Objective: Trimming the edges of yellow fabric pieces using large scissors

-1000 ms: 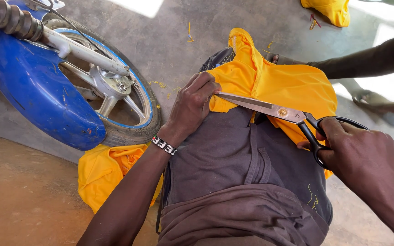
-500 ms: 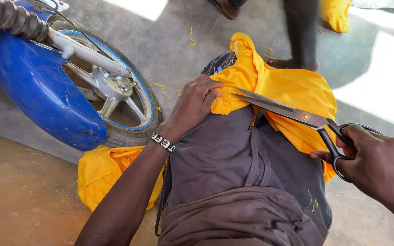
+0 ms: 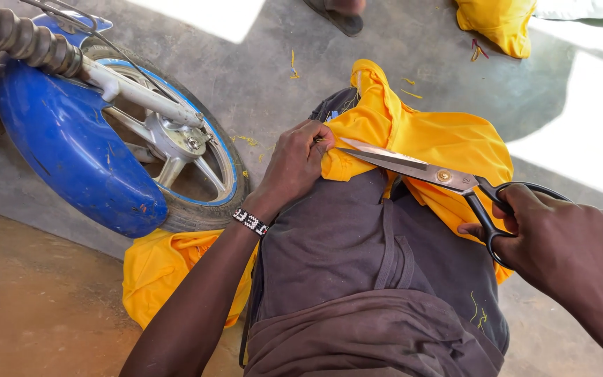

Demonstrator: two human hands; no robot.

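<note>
Just right of the blue motorcycle wheel (image 3: 141,150), yellow cloth (image 3: 441,143) is draped over the person's lap and pinched at its edge by the closed left hand (image 3: 294,164). Large scissors (image 3: 413,166) are gripped by the right hand (image 3: 560,241), with the blades open at the cloth's edge beside the left hand.

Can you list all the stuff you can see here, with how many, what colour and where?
scissors: one, silver blades, black handles, in the right hand
yellow cloth: one piece, over the lap
more yellow cloth: one, on ground by the wheel
yellow bundle: one, top right
motorbike wheel: one, black tyre, left
mudguard: one, blue, over the wheel
sandal: one, dark, top
trousers: grey-brown, lap
bead bracelet: one, left wrist
left hand: pinching cloth
right hand: in scissor handles
</note>
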